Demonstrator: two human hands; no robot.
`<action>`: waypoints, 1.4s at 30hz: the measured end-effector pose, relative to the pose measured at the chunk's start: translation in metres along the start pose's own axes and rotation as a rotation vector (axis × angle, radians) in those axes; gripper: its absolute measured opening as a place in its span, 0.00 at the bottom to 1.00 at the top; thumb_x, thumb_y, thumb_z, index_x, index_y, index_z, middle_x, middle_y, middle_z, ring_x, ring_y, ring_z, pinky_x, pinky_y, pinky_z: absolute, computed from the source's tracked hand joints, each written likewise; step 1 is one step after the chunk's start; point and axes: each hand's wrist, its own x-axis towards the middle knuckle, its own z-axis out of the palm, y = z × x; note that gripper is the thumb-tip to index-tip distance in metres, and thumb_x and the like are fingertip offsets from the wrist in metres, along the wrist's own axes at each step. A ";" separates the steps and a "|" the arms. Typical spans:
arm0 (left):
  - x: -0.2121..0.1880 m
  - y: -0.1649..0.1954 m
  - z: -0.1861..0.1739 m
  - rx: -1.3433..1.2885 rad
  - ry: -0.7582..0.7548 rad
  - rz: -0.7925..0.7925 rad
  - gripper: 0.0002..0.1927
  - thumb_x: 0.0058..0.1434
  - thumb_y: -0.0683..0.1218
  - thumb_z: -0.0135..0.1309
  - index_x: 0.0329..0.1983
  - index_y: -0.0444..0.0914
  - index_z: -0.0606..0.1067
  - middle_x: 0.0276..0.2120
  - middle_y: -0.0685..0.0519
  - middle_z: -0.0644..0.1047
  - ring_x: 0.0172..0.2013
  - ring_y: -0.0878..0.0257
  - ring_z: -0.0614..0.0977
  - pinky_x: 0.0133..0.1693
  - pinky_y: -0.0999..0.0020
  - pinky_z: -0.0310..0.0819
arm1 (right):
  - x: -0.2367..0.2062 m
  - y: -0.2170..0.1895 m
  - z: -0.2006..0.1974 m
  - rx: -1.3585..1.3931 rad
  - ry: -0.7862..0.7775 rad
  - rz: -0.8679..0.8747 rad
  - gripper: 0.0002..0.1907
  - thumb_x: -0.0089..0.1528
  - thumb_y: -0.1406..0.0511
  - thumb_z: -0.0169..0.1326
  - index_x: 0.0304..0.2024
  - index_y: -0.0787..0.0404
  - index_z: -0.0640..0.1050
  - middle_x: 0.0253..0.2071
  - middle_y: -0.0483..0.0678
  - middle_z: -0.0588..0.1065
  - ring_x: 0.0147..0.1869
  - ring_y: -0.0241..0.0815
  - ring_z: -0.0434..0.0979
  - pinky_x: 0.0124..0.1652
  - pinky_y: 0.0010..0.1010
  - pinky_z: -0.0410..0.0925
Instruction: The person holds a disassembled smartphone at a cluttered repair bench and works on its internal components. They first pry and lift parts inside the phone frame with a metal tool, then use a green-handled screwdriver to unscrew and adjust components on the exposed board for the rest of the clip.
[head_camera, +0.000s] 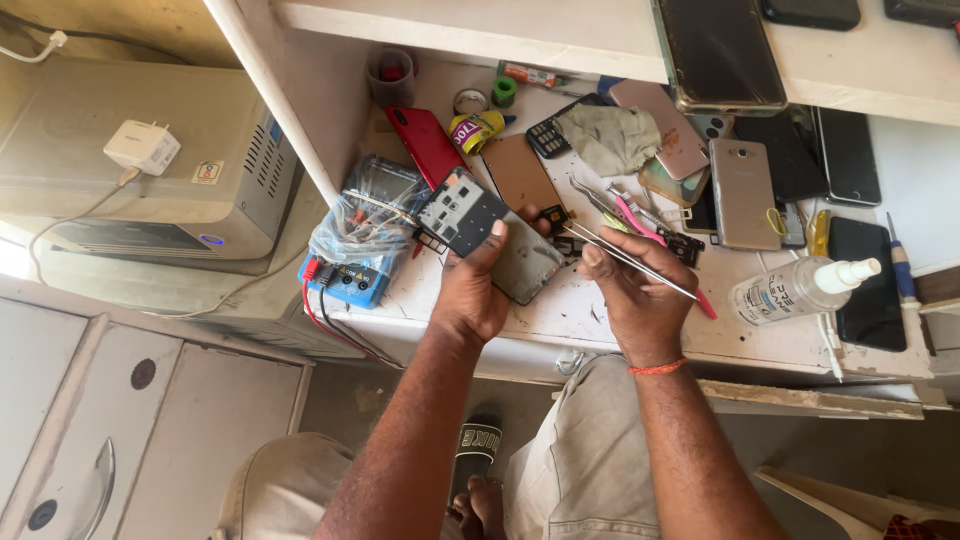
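Observation:
My left hand (472, 290) grips an opened phone (480, 228) with its back cover off, dark inner frame facing up, held over the white bench's front edge. My right hand (632, 296) holds thin metal tweezers (628, 258); their tips point left toward the phone's lower right side. A small dark part (553, 214) lies just beyond the tweezer tips. An orange thread circles my right wrist.
The white bench (760, 340) holds a blue multimeter (352, 262) under a plastic bag, a red phone cover (425, 143), a spray bottle (800, 288), a grey cloth (608, 137), several phones, a screwdriver (902, 270) and tape rolls. A grey box with charger (142, 146) stands left.

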 end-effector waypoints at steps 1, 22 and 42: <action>0.003 0.000 -0.003 -0.022 0.002 -0.025 0.20 0.70 0.46 0.51 0.62 0.33 0.70 0.54 0.45 0.80 0.55 0.50 0.81 0.55 0.47 0.79 | -0.001 0.001 0.000 -0.022 -0.018 -0.023 0.15 0.65 0.72 0.63 0.53 0.73 0.78 0.40 0.52 0.81 0.40 0.36 0.82 0.43 0.25 0.78; 0.012 0.005 -0.006 -0.128 -0.013 -0.163 0.18 0.74 0.51 0.41 0.66 0.47 0.63 0.58 0.39 0.75 0.57 0.41 0.78 0.55 0.35 0.75 | -0.015 0.029 0.000 -0.259 0.025 -0.112 0.07 0.61 0.77 0.61 0.40 0.68 0.77 0.41 0.51 0.81 0.42 0.32 0.80 0.43 0.24 0.76; 0.007 0.009 0.003 -0.099 0.020 -0.143 0.20 0.74 0.48 0.40 0.68 0.47 0.60 0.57 0.38 0.76 0.56 0.42 0.79 0.55 0.39 0.76 | 0.000 0.011 0.015 -0.292 -0.067 -0.210 0.07 0.62 0.78 0.58 0.42 0.67 0.78 0.42 0.51 0.82 0.42 0.33 0.83 0.40 0.24 0.76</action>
